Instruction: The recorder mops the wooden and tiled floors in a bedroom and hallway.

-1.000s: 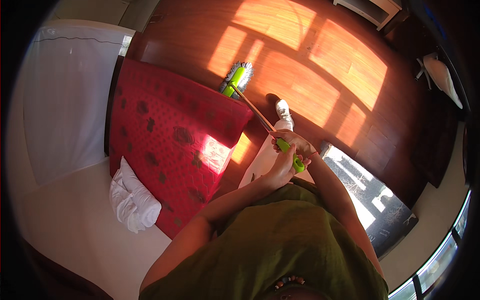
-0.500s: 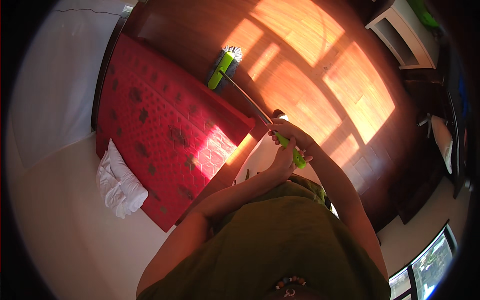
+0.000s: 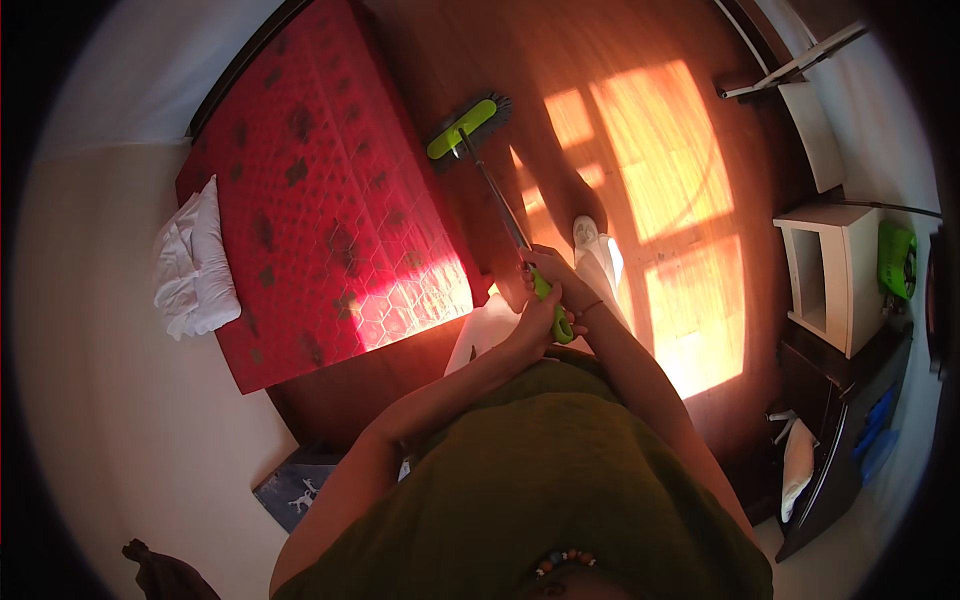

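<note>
A broom with a green head [image 3: 463, 128] and a thin metal shaft rests its bristles on the wooden floor beside a red patterned mattress [image 3: 320, 190]. Both hands grip the broom's green handle end. My left hand [image 3: 535, 318] wraps the lower part of the grip, my right hand [image 3: 556, 275] sits just above it on the shaft. The broom slants from the hands up and left to its head near the mattress edge. My white-socked foot [image 3: 590, 240] stands on the floor just past the hands.
Crumpled white cloth [image 3: 190, 265] lies at the mattress's left end. A white shelf unit [image 3: 835, 275] with a green object stands at the right wall, a dark cabinet [image 3: 840, 440] below it. A dark flat item [image 3: 295, 490] lies on the floor at lower left. Sunlit patches cross the wooden floor [image 3: 690, 190].
The view has swung so the mattress and broom head sit further left and up. The broom head has moved along the floor beside the mattress; both hands stay on the handle.
</note>
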`<control>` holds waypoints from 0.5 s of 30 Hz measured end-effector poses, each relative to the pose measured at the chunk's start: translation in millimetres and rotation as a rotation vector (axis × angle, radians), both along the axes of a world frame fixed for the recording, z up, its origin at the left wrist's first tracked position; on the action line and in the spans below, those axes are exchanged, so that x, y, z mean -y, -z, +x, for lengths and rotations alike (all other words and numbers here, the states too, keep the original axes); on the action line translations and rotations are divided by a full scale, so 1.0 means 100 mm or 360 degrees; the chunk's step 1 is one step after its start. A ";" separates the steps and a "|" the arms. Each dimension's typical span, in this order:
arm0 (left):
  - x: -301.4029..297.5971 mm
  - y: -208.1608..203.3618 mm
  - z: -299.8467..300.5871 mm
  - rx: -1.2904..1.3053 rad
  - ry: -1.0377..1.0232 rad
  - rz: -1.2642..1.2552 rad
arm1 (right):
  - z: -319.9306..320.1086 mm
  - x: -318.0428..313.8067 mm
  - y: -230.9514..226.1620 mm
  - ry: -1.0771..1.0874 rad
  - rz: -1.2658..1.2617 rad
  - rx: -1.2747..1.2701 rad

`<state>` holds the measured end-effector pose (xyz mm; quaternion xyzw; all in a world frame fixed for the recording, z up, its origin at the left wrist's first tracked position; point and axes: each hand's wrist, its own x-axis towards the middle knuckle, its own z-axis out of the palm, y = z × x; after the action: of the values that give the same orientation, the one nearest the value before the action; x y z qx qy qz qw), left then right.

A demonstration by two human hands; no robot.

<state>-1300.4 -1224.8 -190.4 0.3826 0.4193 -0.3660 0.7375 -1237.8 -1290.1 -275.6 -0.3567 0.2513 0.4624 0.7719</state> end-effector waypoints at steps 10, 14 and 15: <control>0.27 -0.18 1.10 0.0266 -0.0282 0.0270 | 1.31 0.03 -0.06 -0.0216 -0.0008 0.0003; 0.13 -0.08 1.34 0.0259 -0.0340 0.0346 | 1.60 -0.15 -0.04 -0.0225 0.0031 -0.0016; 0.11 -0.07 1.42 0.0264 -0.0366 0.0345 | 1.68 -0.18 -0.02 -0.0200 0.0038 -0.0058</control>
<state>-1158.6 -1236.1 -183.5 0.4382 0.4350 -0.1991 0.7610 -1069.5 -1272.3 -273.4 -0.3542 0.2369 0.5192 0.7408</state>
